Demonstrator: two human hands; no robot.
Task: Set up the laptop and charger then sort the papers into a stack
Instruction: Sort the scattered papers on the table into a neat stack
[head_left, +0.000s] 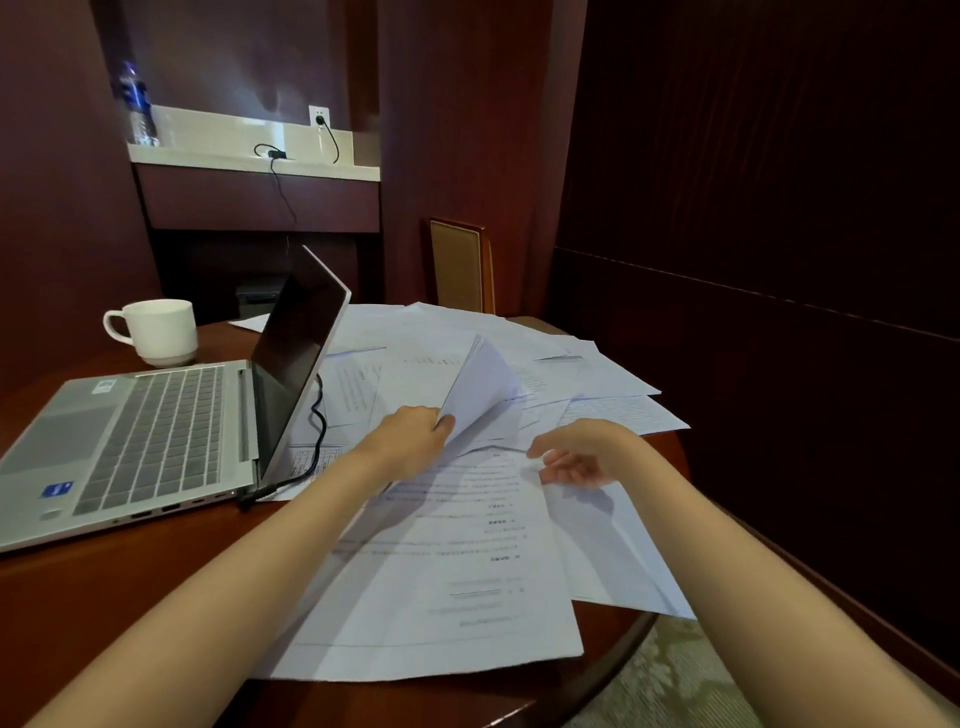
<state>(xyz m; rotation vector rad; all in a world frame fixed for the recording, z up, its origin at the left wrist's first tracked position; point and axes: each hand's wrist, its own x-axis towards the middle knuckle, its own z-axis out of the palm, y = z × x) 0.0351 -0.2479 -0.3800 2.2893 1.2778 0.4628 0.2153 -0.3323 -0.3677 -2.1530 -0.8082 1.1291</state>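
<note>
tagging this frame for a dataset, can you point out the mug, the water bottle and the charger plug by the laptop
mug (162, 332): head view, middle of its side wall
water bottle (136, 106): head view, its midsection
charger plug (255, 495): head view, the black connector body

**White over red-brown**

The papers (467, 571) are showing white with thin black print lines; the laptop (130, 441) is gleaming silver with grey keys; the mug (161, 330) is showing white; the table (156, 571) is glowing red-brown.
</note>
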